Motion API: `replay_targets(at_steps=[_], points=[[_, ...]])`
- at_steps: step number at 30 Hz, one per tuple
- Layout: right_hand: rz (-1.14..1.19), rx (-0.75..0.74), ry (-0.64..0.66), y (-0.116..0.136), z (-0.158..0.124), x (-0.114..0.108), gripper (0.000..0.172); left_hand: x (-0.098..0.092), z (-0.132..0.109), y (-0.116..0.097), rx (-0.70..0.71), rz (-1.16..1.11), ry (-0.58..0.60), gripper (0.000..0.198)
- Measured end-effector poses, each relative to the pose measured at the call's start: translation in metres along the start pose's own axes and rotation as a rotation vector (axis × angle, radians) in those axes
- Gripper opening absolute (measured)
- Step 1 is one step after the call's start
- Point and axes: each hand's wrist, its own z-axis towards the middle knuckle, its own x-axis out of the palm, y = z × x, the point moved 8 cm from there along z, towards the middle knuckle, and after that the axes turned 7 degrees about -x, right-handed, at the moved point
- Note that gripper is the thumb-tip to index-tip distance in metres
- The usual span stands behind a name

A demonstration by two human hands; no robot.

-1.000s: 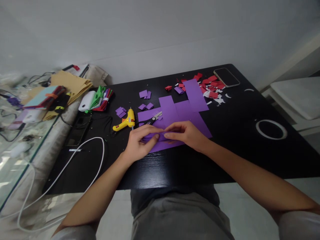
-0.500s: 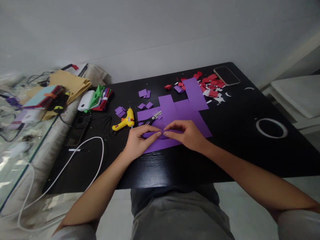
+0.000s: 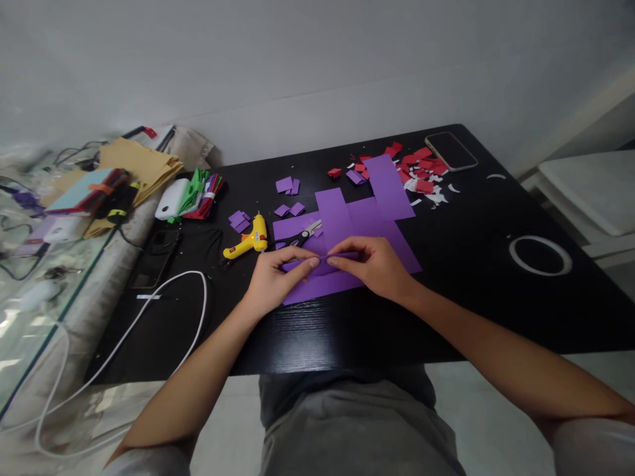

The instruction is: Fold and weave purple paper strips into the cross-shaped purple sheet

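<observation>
Between my fingertips is a narrow purple paper strip [image 3: 323, 260], pinched from both sides above larger purple paper sheets [image 3: 317, 288]. My left hand [image 3: 279, 280] is closed on its left part, thumb against forefinger. My right hand [image 3: 373, 264] grips the right part the same way, a small gap from the left thumb. The fingers cover much of the strip. Just beyond my left hand lie scissors [image 3: 303, 235] with black handles, partly on the purple sheet. A yellow glue gun [image 3: 251, 239] rests to their left.
Small purple paper pieces [image 3: 239, 220] lie behind the glue gun. Red and white scraps [image 3: 421, 173] spread near a phone [image 3: 451, 151] at the back right. A tape ring [image 3: 540, 255] sits right on the black table [image 3: 476, 291]. A white cable [image 3: 203, 307] loops at left.
My thumbs have drawn slightly apart along the purple strip. Otherwise the hands and the table things stay nearly where they were.
</observation>
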Motion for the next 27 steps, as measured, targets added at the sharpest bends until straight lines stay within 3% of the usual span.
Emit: replay_targets(at_steps=[15, 27], points=[[0.021, 0.013, 0.043, 0.000, 0.001, 0.003, 0.015, 0.001, -0.001, 0.000, -0.007, -0.040, -0.002, 0.014], [0.234, 0.211, -0.078, -0.024, 0.006, -0.017, 0.029, -0.009, 0.002, 0.005, -0.033, -0.038, -0.089, 0.020]])
